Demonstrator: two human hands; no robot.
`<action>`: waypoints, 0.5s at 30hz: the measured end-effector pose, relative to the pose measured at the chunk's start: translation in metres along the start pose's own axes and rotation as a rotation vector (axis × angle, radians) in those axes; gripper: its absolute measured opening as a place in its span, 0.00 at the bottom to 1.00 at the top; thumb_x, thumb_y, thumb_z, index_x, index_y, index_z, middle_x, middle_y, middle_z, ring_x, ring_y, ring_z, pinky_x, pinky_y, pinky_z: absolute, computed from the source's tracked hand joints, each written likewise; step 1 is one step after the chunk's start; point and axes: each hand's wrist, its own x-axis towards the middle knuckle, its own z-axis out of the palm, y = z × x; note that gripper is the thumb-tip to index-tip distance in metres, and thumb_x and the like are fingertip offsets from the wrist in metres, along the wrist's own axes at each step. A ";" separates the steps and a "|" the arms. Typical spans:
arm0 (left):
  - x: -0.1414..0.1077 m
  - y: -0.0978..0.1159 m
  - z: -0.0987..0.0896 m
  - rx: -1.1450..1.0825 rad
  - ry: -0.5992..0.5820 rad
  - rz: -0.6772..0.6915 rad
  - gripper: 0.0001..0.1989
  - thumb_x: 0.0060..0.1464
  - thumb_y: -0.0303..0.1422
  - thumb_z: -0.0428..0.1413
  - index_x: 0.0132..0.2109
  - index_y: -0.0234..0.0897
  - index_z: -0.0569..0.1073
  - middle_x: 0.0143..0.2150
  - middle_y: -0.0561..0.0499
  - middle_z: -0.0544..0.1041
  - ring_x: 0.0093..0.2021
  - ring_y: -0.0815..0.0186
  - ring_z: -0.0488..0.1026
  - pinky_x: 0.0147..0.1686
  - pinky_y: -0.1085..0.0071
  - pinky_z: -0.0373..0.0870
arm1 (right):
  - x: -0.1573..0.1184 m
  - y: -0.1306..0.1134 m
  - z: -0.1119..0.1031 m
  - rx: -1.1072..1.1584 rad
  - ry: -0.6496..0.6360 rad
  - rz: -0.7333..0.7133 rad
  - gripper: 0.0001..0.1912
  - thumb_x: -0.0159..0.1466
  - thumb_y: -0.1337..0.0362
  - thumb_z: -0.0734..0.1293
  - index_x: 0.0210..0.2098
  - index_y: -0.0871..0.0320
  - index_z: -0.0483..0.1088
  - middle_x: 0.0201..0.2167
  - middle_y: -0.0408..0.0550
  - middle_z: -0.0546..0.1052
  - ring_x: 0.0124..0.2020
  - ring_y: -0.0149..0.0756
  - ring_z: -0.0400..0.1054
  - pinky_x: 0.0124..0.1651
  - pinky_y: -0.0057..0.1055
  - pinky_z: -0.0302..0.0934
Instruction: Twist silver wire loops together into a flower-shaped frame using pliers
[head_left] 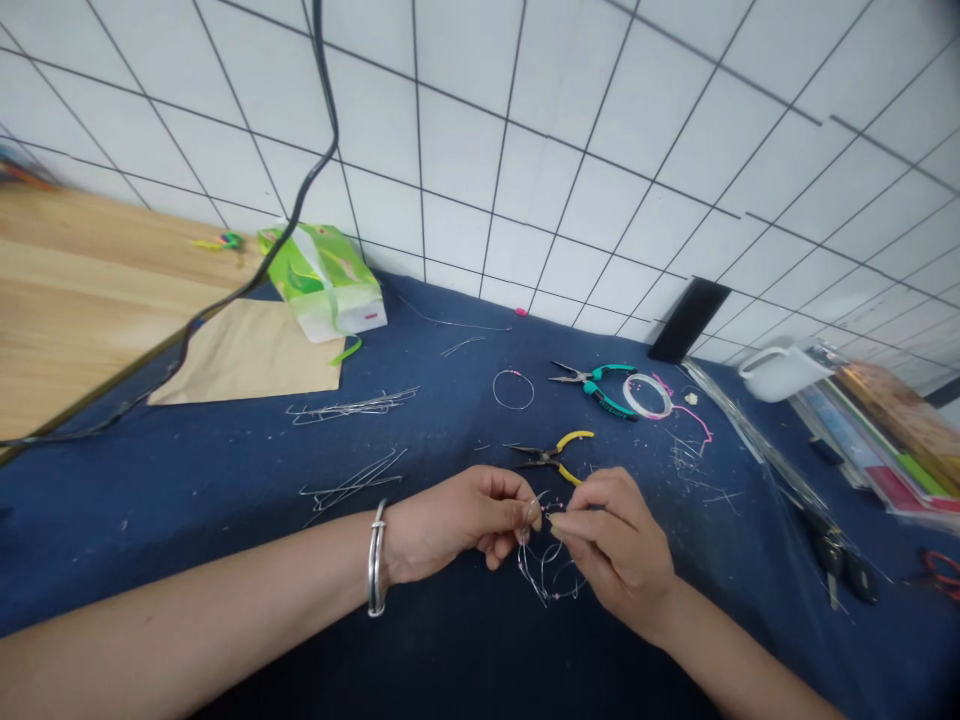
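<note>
- Where the fingertips nearly meet, toward the near edge of the bench (435, 420), the left hand (491, 510) pinches thin beaded wire (556, 597); the right hand (622, 540) is closed narrow at it too.
- That wire looks light, springy and easily kinked, its loops apt to tangle; I'd grip a bare stretch between beads.
- Toward the far right corner stands a white mug (784, 375), its inside hidden from me.
- By the wall edge, left, sits a green packet (322, 280), contents unseen.
</note>
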 end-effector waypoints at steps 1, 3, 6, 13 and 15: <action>0.000 0.000 0.000 0.011 0.003 0.014 0.07 0.48 0.33 0.56 0.30 0.32 0.69 0.24 0.56 0.68 0.19 0.77 0.62 0.20 0.78 0.59 | -0.001 0.000 0.001 -0.011 0.011 0.013 0.10 0.56 0.74 0.64 0.36 0.55 0.69 0.30 0.44 0.68 0.34 0.32 0.62 0.37 0.35 0.60; 0.000 -0.001 0.001 0.032 0.007 0.028 0.07 0.48 0.33 0.56 0.31 0.32 0.69 0.24 0.56 0.68 0.19 0.76 0.62 0.22 0.77 0.60 | -0.002 0.001 0.003 -0.030 0.018 0.045 0.08 0.57 0.73 0.64 0.35 0.56 0.69 0.29 0.44 0.68 0.33 0.33 0.62 0.37 0.35 0.59; -0.002 -0.001 0.004 0.068 0.018 0.038 0.08 0.49 0.34 0.56 0.31 0.32 0.68 0.23 0.55 0.68 0.20 0.75 0.64 0.24 0.76 0.61 | -0.003 0.000 0.004 -0.048 0.019 0.085 0.07 0.57 0.73 0.64 0.34 0.56 0.68 0.30 0.46 0.70 0.34 0.34 0.63 0.40 0.39 0.59; -0.004 0.003 0.008 0.159 0.047 0.100 0.07 0.50 0.33 0.55 0.30 0.33 0.68 0.22 0.58 0.67 0.20 0.75 0.63 0.25 0.76 0.60 | -0.004 0.000 0.006 -0.024 0.015 0.134 0.08 0.58 0.74 0.62 0.35 0.57 0.67 0.44 0.52 0.69 0.46 0.39 0.62 0.49 0.43 0.57; -0.004 0.004 0.009 0.168 0.056 0.102 0.07 0.50 0.33 0.55 0.30 0.33 0.68 0.23 0.58 0.67 0.20 0.75 0.63 0.25 0.76 0.60 | -0.004 0.000 0.007 -0.022 0.004 0.134 0.08 0.58 0.74 0.61 0.35 0.57 0.66 0.45 0.52 0.69 0.49 0.40 0.62 0.51 0.45 0.56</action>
